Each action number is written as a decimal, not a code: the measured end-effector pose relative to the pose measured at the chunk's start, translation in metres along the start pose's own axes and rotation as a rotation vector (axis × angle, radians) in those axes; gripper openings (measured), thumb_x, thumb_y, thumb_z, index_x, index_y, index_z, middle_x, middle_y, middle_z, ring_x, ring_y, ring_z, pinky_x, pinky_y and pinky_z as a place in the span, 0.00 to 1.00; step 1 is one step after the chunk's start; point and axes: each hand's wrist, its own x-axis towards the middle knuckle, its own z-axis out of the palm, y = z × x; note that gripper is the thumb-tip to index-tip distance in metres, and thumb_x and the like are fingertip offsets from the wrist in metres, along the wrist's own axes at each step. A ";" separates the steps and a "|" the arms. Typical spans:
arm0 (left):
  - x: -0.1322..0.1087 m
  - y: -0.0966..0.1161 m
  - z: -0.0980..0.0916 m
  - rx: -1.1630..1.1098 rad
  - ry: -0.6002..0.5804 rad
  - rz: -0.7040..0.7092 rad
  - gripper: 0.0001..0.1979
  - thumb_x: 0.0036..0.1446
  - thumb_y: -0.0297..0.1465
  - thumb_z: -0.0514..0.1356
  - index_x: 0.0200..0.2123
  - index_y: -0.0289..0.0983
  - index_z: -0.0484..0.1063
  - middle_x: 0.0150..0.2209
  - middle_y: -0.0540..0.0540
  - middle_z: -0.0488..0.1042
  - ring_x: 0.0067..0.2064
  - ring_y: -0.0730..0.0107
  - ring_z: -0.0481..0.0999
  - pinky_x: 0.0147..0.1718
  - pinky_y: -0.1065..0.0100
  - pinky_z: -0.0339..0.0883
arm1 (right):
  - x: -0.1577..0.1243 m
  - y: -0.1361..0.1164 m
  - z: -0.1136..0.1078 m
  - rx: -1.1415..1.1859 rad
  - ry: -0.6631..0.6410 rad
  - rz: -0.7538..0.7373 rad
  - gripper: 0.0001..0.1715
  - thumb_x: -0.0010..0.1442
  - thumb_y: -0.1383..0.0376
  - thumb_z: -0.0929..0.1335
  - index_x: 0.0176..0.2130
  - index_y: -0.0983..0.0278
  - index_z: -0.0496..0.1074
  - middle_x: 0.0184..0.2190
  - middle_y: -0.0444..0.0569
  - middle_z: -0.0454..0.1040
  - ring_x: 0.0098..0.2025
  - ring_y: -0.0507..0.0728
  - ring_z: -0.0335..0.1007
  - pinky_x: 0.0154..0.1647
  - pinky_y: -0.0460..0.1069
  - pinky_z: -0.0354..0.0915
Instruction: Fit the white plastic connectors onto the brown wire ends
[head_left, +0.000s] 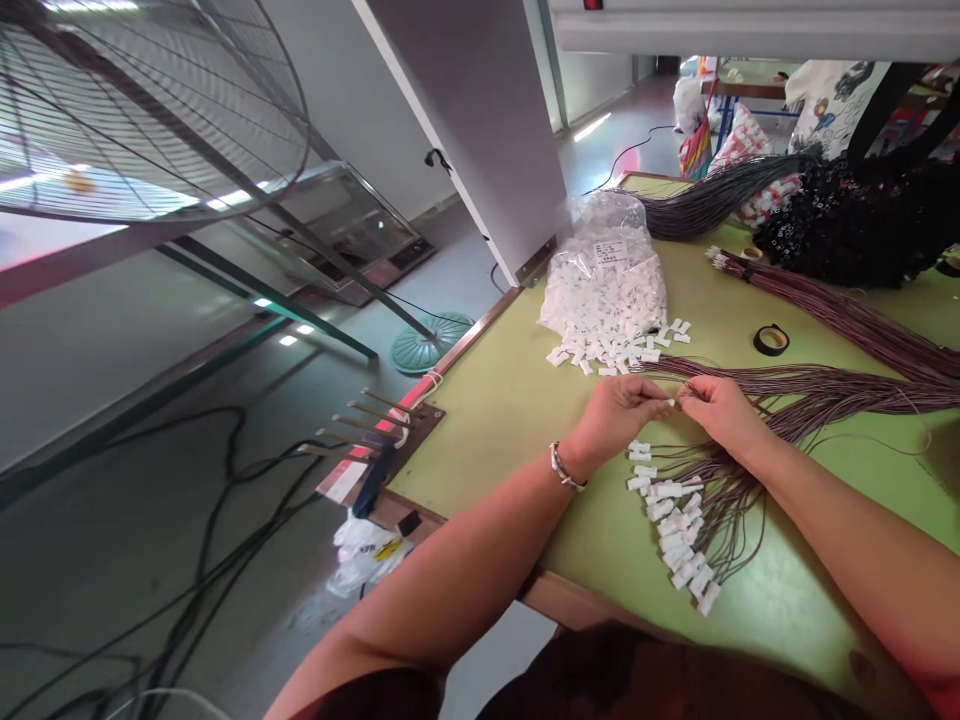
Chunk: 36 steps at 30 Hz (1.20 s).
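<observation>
My left hand [622, 412] pinches a small white plastic connector [670, 403], which pokes out just past its fingertips. Close beside it, my right hand [716, 405] is closed on the end of a thin brown wire, the two hands nearly meeting over the green table. Below them lie several brown wires tipped with white connectors [679, 535], fanned out toward the table's front edge. Behind my hands runs a bundle of brown wires [832, 385]. Loose white connectors [611, 350] spill from a clear plastic bag [607, 260]. Whether the wire is inside the connector is too small to tell.
A roll of black tape [771, 340] lies on the green table [480, 440]. More wire bundles [847, 310] and a black sequined heap [862, 220] are at the right back. Metal prongs [375, 420] stick out at the left edge. A fan [150, 110] stands at upper left.
</observation>
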 end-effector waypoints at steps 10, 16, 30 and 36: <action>0.004 -0.006 0.001 -0.235 -0.003 -0.155 0.08 0.42 0.27 0.68 0.25 0.31 0.72 0.22 0.48 0.75 0.28 0.73 0.76 0.31 0.70 0.69 | 0.002 0.005 -0.003 -0.065 -0.010 0.042 0.10 0.45 0.61 0.64 0.18 0.63 0.62 0.13 0.38 0.55 0.18 0.47 0.46 0.19 0.45 0.44; 0.003 -0.007 0.007 -0.212 0.000 -0.160 0.08 0.41 0.25 0.68 0.22 0.32 0.70 0.21 0.49 0.75 0.25 0.74 0.74 0.30 0.70 0.70 | 0.000 0.004 0.001 -0.150 0.026 -0.043 0.09 0.45 0.62 0.63 0.18 0.63 0.60 0.14 0.39 0.55 0.20 0.48 0.48 0.20 0.46 0.45; 0.001 -0.007 0.011 -0.279 0.074 -0.073 0.09 0.39 0.27 0.68 0.25 0.32 0.72 0.25 0.49 0.75 0.29 0.75 0.73 0.35 0.69 0.68 | 0.001 0.003 0.002 -0.042 0.035 0.001 0.09 0.44 0.61 0.62 0.19 0.63 0.59 0.16 0.39 0.54 0.20 0.48 0.46 0.21 0.45 0.46; 0.002 -0.008 0.011 -0.287 0.106 -0.072 0.09 0.38 0.26 0.69 0.24 0.32 0.72 0.25 0.49 0.76 0.28 0.76 0.73 0.34 0.70 0.67 | 0.000 0.003 0.004 -0.041 0.043 -0.020 0.09 0.44 0.62 0.62 0.19 0.63 0.59 0.16 0.39 0.53 0.21 0.48 0.46 0.21 0.45 0.46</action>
